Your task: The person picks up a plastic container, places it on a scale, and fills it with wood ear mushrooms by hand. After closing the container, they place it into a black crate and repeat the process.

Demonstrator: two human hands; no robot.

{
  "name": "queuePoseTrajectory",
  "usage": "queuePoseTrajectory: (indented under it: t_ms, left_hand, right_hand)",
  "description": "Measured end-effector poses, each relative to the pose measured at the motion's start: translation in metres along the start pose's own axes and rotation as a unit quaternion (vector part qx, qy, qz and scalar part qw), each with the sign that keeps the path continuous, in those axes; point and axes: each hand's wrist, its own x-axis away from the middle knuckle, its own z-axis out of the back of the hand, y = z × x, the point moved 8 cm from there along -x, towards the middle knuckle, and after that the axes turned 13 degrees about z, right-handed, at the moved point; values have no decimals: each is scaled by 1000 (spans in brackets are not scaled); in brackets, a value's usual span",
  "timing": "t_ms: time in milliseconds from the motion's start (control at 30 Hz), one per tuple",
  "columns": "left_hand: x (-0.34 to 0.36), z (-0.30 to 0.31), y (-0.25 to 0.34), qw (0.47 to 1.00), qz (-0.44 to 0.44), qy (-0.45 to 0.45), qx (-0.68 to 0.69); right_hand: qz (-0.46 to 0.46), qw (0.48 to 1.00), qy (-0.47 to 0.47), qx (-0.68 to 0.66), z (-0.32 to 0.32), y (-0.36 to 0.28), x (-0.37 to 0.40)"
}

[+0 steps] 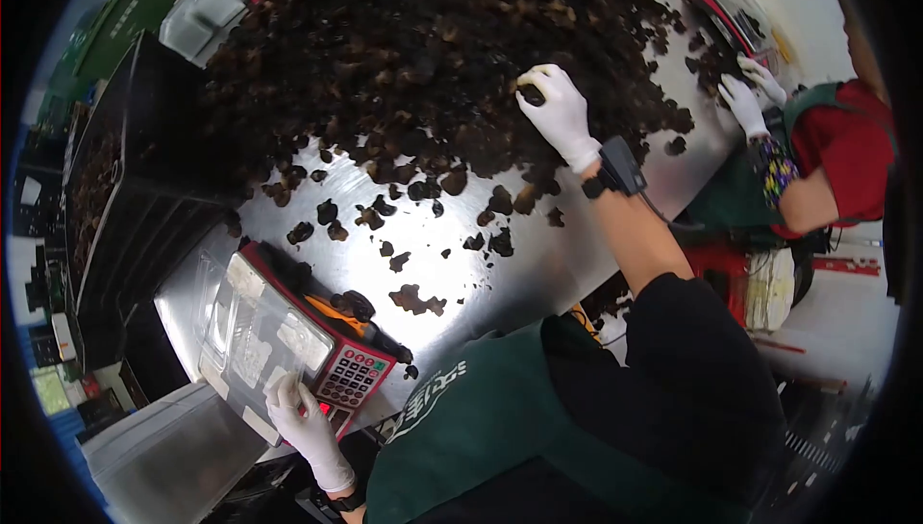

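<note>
My right hand (558,112), in a white glove, is over the near side of a big heap of dark wood ear mushrooms (413,43). Its thumb and fingers close round one dark piece of wood ear mushroom (531,95). Low on the left, my gloved left hand (306,430) has curled fingers at the near edge of a clear plastic container (245,317). That container lies open on a red weighing scale (354,375) with a keypad and a lit red display. Part of the left hand's grip on the edge is hidden.
Loose mushroom pieces (417,300) lie scattered on the metal table (567,255). Black stacked crates (159,197) stand at left, above a translucent bin (173,452). A co-worker's gloved hands (748,93) are at the right, near another red scale (721,24). Clear containers (204,12) sit at upper left.
</note>
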Motion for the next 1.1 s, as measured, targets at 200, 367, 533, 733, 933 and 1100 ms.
queuePoseTrajectory:
  t_ms: [200,367,533,733,933,1100]
  left_hand:
    - [1,0,3,1000,2,18,5]
    - [3,0,3,1000,9,16,-2]
    - [7,0,0,1000,3,21,3]
    - [16,25,7,998,9,64,27]
    - [3,52,-31,982,74,165,56]
    - [-1,31,-38,988,73,133,28]
  right_hand:
    - [111,988,-105,-7,-27,-61,-62]
    - [192,947,-230,119,-103,-91,-83]
    - [182,957,-224,39,-125,-74,-90]
    - [43,981,-167,-84,-103,-59,-102]
    - [-230,722,-262,-598,-103,-145,-83]
    - [-269,511,-335,-745,-114,-253,-56]
